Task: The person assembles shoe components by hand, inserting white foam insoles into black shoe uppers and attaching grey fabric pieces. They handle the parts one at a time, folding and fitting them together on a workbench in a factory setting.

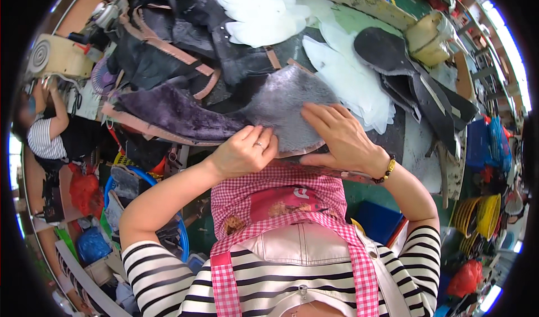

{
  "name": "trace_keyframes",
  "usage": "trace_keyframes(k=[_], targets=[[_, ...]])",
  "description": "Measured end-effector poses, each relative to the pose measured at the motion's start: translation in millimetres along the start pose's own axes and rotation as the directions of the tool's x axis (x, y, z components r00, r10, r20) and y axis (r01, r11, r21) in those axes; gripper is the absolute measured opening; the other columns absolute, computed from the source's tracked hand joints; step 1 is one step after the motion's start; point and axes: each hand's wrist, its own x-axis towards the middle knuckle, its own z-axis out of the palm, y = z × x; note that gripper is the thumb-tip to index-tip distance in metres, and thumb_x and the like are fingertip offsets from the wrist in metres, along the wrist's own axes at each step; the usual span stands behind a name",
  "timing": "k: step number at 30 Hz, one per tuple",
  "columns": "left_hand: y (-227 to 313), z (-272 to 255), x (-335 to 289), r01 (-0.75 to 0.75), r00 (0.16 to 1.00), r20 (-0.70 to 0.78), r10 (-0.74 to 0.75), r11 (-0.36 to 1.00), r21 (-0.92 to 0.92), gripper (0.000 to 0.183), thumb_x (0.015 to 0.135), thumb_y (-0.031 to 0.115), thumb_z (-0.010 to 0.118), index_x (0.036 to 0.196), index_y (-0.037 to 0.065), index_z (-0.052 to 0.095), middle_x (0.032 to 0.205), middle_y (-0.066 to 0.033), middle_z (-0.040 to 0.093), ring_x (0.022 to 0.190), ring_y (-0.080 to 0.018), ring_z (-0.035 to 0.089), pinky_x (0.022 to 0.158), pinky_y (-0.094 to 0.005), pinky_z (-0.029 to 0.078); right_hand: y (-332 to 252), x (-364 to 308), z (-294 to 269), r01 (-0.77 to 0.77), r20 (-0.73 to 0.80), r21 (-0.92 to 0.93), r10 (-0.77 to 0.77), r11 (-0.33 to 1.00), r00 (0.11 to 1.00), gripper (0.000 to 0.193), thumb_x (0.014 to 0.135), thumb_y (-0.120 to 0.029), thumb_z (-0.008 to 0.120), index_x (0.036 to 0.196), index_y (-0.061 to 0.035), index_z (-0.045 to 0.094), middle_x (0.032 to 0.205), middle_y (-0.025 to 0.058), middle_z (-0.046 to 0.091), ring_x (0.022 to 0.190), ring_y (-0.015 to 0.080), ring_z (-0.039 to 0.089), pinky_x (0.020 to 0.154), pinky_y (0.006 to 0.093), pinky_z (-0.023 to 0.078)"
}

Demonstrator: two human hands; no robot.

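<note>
A curved piece of grey and dark purple plush lining (283, 101) with a pinkish-tan edge strip lies across the front of the worktable. My left hand (247, 150) is closed at its near edge, the fingers curled and pinching the plush where the purple and grey parts meet. On the grey right part rests my right hand (348, 137), fingers stretched out over the pile and thumb apart near the front edge. Just beyond the plush are black lined pieces (185, 36) with tan strips. What lies under my left fingers is hidden.
White translucent cut-outs (261, 11) are stacked at the back, with more white cut-outs (348, 78) right of the plush. Dark sole-shaped pieces (387, 50) lie farther right, near a yellowish container (431, 39). A blue basket (182, 238) stands lower left. Another person (48, 129) works at far left.
</note>
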Motion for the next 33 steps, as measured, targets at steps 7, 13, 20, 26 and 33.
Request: trace_keyframes(k=[7,13,20,26,33], targets=[[5,2,-9,0.041,0.996,-0.080,-0.042,0.999,-0.014,0.023,0.066,0.021,0.059,0.083,0.006,0.063,0.085,-0.0064,0.062,0.082,-0.0182,0.062,0.069,-0.0294,0.051,28,28,28,0.032,0.025,-0.014,-0.032,0.999,0.999,0.089,0.086,-0.061,0.052,0.148,-0.0015,0.028,0.153,0.0161,0.030,0.143,0.0297,0.025,0.115,0.0493,0.017],[1,-105,-2,0.425,0.886,-0.282,-0.368,0.887,0.179,0.021,0.073,0.023,0.059,0.087,0.008,0.061,0.078,-0.0014,0.058,0.057,-0.0116,0.057,0.051,-0.0273,0.044,51,18,-38,-0.069,-0.359,0.468,0.261,0.881,0.896,0.043,0.099,-0.019,0.047,0.136,0.0031,0.047,0.135,0.0159,0.053,0.130,0.0240,0.045,0.109,0.0363,0.029],[9,-251,-146,0.687,0.441,-0.281,-0.852,0.119,0.717,0.014,0.082,0.015,0.057,0.096,0.011,0.057,0.077,-0.0058,0.058,0.055,-0.0205,0.062,0.041,-0.0331,0.048,-35,54,-34,0.193,-0.449,0.316,-0.033,0.929,0.893,0.028,0.091,-0.001,0.052,0.119,0.0038,0.058,0.123,0.0158,0.060,0.117,0.0267,0.054,0.103,0.0370,0.038],[27,-189,-392,0.600,-0.265,-0.333,-0.905,-0.425,0.678,0.013,0.085,0.016,0.052,0.087,0.009,0.063,0.086,-0.0163,0.066,0.083,-0.0352,0.067,0.068,-0.0476,0.053,-94,66,-22,0.393,-0.343,0.278,-0.291,0.877,0.893,0.033,0.076,0.005,0.062,0.109,0.0000,0.061,0.110,0.0149,0.063,0.103,0.0329,0.059,0.095,0.0434,0.043],[54,-72,-460,0.734,-0.651,0.149,-0.745,-0.566,0.376,0.095,0.083,0.067,0.051,0.147,0.001,0.025,0.136,-0.0317,0.045,0.123,-0.0482,0.047,0.102,-0.0523,0.038,-177,72,-80,0.817,-0.571,0.126,-0.633,0.563,0.523,0.038,0.078,-0.020,0.063,0.115,-0.0116,0.062,0.096,0.0072,0.061,0.093,0.0243,0.061,0.088,0.0435,0.049]])
